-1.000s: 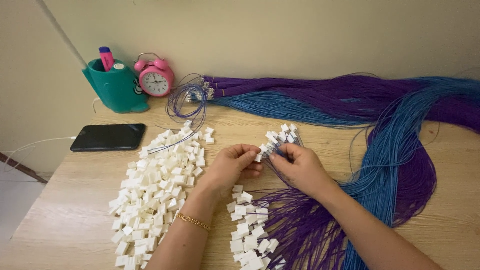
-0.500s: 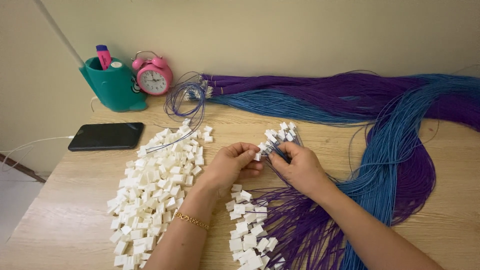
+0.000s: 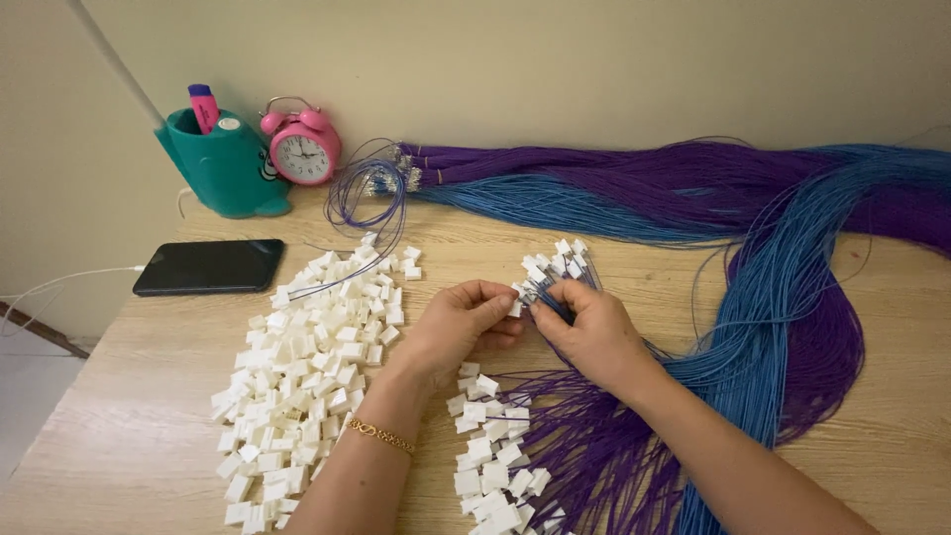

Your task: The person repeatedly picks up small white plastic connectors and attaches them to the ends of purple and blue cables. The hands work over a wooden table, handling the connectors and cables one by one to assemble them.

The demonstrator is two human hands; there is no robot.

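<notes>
1. The left hand [image 3: 458, 327] and the right hand [image 3: 592, 332] meet near the middle of the wooden table [image 3: 119, 436], fingertips almost touching.
2. Between them sits a small white plastic connector [image 3: 519, 294]; the left thumb and forefinger are pinched on it, while the right fingers are closed around thin purple wires [image 3: 565, 446] that lead into it.
3. Just beyond the right hand, a cluster of finished white connectors [image 3: 560, 260] fans out on wire ends.
4. A large heap of loose white connector housings [image 3: 307, 367] lies left of the left forearm; a smaller batch [image 3: 490, 456] lies between the forearms, on the purple wires.
5. Long bundles of blue wire [image 3: 763, 307] and purple wire sweep across the right side and back edge.
6. Behind stand a teal pen holder [image 3: 223, 163], a pink alarm clock [image 3: 300, 151] and a black phone [image 3: 208, 266].
7. Whether a wire tip is seated in the pinched connector cannot be made out; fingers cover it. Both forearms and the wire bundles are cut off by the frame edges.
</notes>
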